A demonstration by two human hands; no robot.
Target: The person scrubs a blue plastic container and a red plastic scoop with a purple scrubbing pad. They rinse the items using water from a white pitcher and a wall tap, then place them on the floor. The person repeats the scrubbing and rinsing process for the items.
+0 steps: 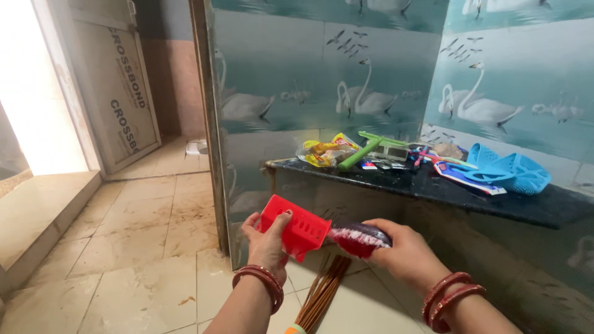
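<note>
- Left hand (267, 242) closed around one end of a red slotted plastic holder (296, 230), thumb on top, fingers wrapped beneath.
- Right hand (405, 252) gripping a red-and-white bristled brush head (359, 238), fingers curled over its top, thumb hidden.
- Brush head just beside the holder's free end, apparently touching it, between the two sets of fingers.
- Red bangles (263, 281) on the left wrist, more bangles (447, 297) on the right.
- Below the fingers, a bundle of thin brown broom sticks (320, 295) slanting down over the tiled floor (133, 247).
- Above and beyond the fingers, a dark stone shelf (495, 201) set against swan-patterned wall tiles (365, 93).
- On the shelf: a crumpled yellow wrapper (325, 151), a green-handled scraper (365, 150), a blue perforated plastic piece (516, 172) and small clutter alongside.
- Far left of the fingers, a pale door panel (120, 93) beside a bright doorway.
</note>
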